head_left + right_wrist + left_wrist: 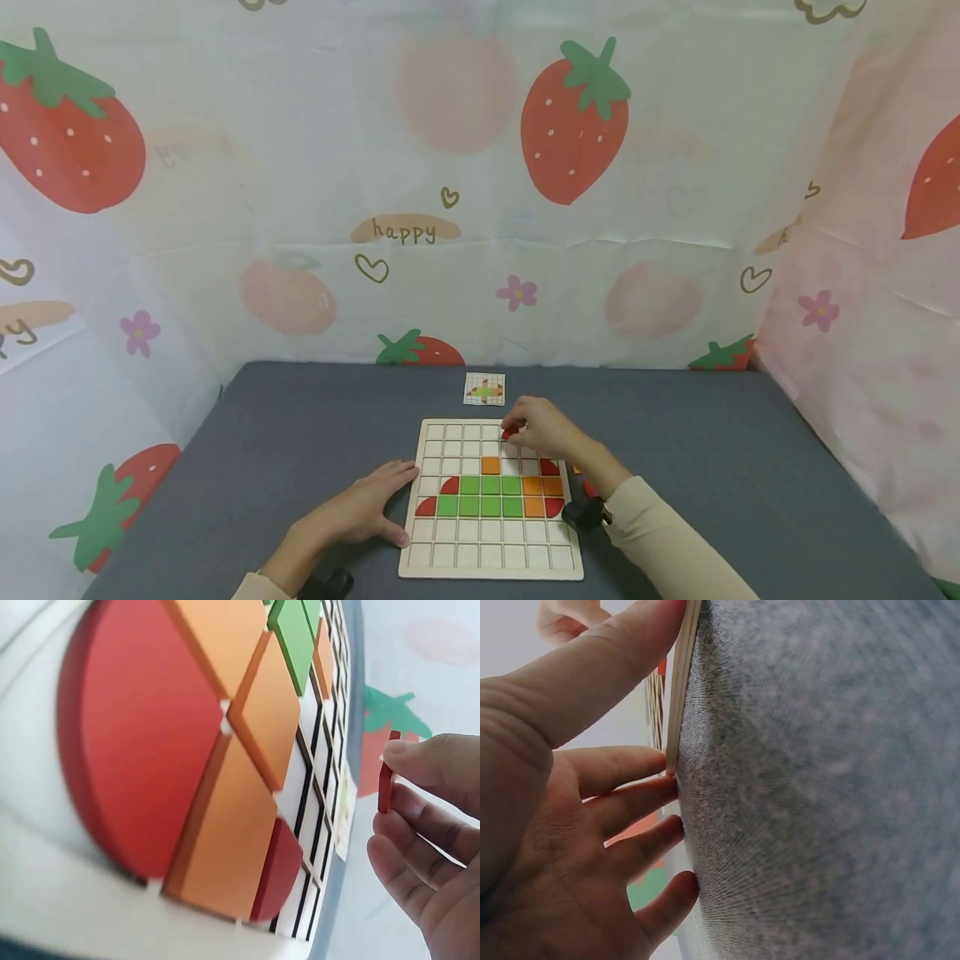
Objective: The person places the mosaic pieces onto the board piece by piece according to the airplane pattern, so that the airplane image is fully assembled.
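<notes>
A wooden grid board [491, 557] lies on the grey table, partly filled with green squares [480, 495], orange squares [542, 496] and red quarter-round pieces [427, 506]. My right hand [542, 430] hovers over the board's top row and pinches a small red piece [508, 432], seen edge-on as a thin red piece [386, 782] in the right wrist view. My left hand [367, 504] rests flat on the table with straight fingers [634, 791] against the board's left edge [681, 690]. A small pattern card [484, 389] lies just beyond the board.
The grey table [712, 450] is walled on three sides by strawberry-print sheeting [480, 183]. A few loose orange and red pieces [588, 486] lie right of the board, partly hidden by my right forearm.
</notes>
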Demonstrator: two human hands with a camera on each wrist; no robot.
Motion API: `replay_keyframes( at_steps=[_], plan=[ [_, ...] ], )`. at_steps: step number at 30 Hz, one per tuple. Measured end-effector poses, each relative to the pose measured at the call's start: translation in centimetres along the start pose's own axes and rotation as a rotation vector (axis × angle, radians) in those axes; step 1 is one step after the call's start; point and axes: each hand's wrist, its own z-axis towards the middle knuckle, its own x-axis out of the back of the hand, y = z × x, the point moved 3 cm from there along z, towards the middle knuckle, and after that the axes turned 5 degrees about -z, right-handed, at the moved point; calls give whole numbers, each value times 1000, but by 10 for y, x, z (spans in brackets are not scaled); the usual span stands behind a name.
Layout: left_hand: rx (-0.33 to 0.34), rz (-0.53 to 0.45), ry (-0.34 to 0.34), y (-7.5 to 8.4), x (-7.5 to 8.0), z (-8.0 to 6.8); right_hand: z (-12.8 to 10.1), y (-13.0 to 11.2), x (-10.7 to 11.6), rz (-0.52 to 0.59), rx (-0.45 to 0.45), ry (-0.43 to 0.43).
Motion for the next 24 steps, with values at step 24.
replay_keyframes(
  at_steps=[24],
  plan=[
    [13, 21, 8, -1, -1, 3, 17, -11, -22, -45, 37, -39]
  ],
)
